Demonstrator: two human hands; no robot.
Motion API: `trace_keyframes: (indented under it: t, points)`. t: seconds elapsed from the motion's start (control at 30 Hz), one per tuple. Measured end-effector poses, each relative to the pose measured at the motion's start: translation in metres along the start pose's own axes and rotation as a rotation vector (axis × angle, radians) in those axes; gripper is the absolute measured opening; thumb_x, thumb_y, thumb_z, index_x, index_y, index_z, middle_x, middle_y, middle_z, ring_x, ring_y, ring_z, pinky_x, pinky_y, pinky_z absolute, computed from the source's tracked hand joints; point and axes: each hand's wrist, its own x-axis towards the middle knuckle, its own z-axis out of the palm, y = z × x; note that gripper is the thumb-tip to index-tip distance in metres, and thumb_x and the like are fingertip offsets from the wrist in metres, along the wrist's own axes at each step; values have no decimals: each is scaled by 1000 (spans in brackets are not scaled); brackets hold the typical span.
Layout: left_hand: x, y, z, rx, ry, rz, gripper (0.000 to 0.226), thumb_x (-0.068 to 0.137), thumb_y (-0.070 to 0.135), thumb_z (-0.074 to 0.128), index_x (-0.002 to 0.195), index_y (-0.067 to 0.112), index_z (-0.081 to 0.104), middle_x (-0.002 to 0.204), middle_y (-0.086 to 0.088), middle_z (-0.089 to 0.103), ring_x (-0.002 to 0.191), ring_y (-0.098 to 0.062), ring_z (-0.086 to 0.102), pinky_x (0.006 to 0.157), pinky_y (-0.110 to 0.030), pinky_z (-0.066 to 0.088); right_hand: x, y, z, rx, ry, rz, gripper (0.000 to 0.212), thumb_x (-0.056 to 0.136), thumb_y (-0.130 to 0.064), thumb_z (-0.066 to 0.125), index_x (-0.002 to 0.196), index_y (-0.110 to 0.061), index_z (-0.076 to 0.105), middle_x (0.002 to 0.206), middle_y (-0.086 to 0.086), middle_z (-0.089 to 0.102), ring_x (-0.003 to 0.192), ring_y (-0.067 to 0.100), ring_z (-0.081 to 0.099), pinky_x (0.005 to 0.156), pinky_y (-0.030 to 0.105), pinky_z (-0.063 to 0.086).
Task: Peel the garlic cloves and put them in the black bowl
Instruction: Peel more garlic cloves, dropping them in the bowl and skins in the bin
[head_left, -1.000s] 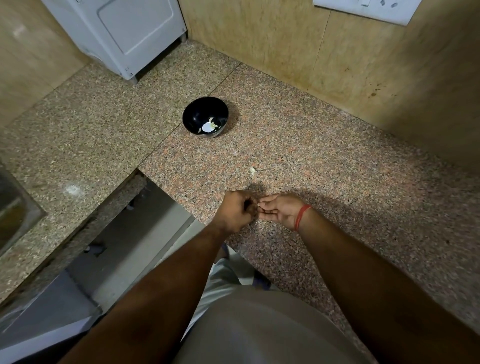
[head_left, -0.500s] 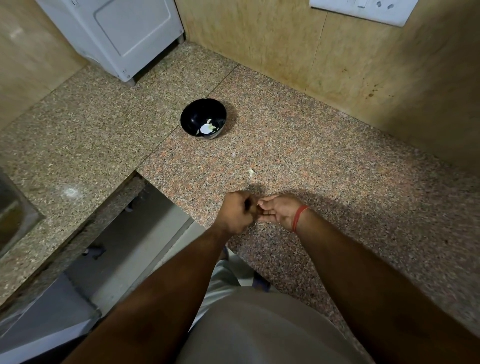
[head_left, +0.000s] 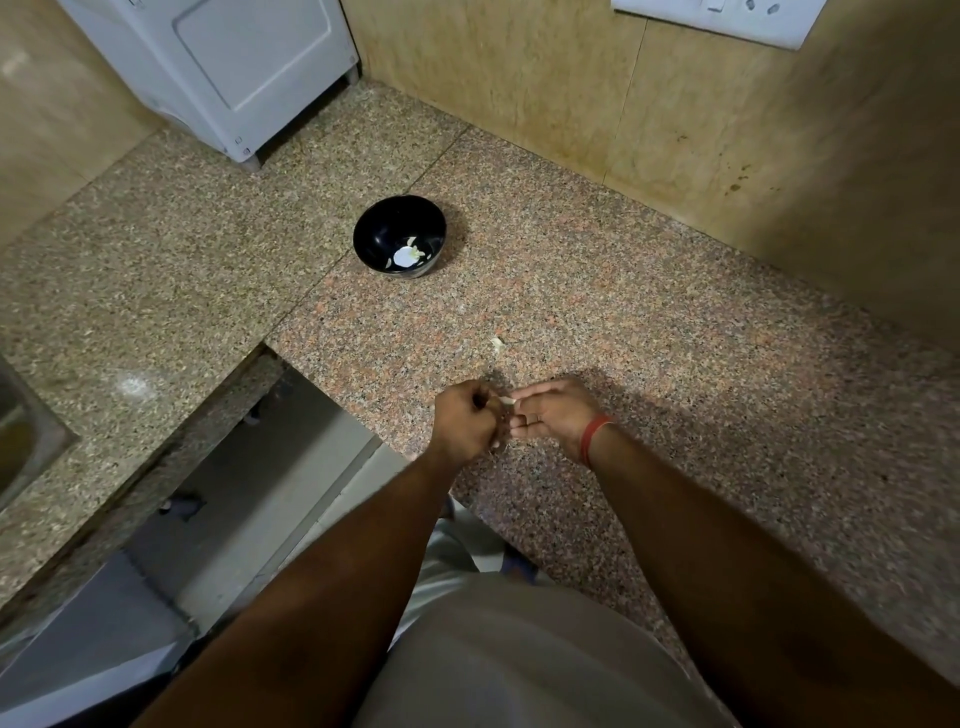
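1. Nearest of all, the person's pale shirt front (head_left: 519, 660) fills the bottom of the view, with both bare forearms reaching away from it over the table (head_left: 675, 332), a speckled granite top.
2. The two hands meet just above the table's near edge, almost touching each other.
3. The left hand (head_left: 465, 423) is curled into a fist, knuckles up; its grip seems closed round something small, but what lies inside I cannot tell.
4. The right hand (head_left: 553, 413) has a red thread band (head_left: 592, 439) at the wrist. Its thumb and forefinger pinch a pale garlic clove (head_left: 505, 400), whose tip sticks out to the left toward the other fist; the other fingers are folded loosely beneath.
5. A little farther on, a small pale scrap of skin (head_left: 497, 343) lies alone on the table, apart from both hands.
6. To the left, the table is cut away, and a dim floor (head_left: 249, 483) shows below the gap.
7. At the left edge a corner of a steel sink (head_left: 21, 436) is let into the top.
8. Farther still, well apart from the hands, stands the black bowl (head_left: 384, 228), upright, with a few white bits (head_left: 408, 256) lying in its bottom.
9. Beyond it to the left a white appliance (head_left: 218, 67) sits on the table against the tan wall (head_left: 519, 78).
10. High on the far right wall is a white switch plate (head_left: 727, 18).
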Motion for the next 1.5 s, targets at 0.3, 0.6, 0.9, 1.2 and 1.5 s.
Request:
trace_keyframes:
  t: [0.3,0.6,0.9,1.2,1.5]
  points:
    - [7,8,15,166,76,-34,26,90,0,60,70,15,62,60,1,62,51,-18,60,45,-18,45,3,6,5,-154,140,-92,12,91,8,66,95,-1,73,89,24,74,67,25,71,70,44,65]
    - [14,-6,8,263,98,14,35,85,-6,66,66,22,67,59,1,69,48,-15,67,50,-36,61,-2,6,-10,-170,144,-151,10,92,5,68,96,-1,75,85,20,75,69,23,74,70,40,65]
    - [11,-2,15,185,-16,189,19,88,0,72,97,13,82,75,12,75,51,6,60,53,-9,45,3,7,-14,-277,130,-173,7,91,2,72,91,-4,74,81,16,75,65,21,74,69,41,65]
    - [14,-8,16,-223,-64,6,8,96,3,71,89,3,75,72,-20,72,51,-30,61,49,-32,48,-3,9,-12,48,84,-206,24,80,5,81,103,1,74,99,17,76,82,24,75,74,38,64]
    - [17,-2,16,-210,5,14,8,86,-3,79,90,2,75,72,-16,74,50,-25,63,44,-29,50,0,6,-12,-133,116,-220,12,85,3,78,95,-3,76,94,14,76,82,24,74,71,38,65]
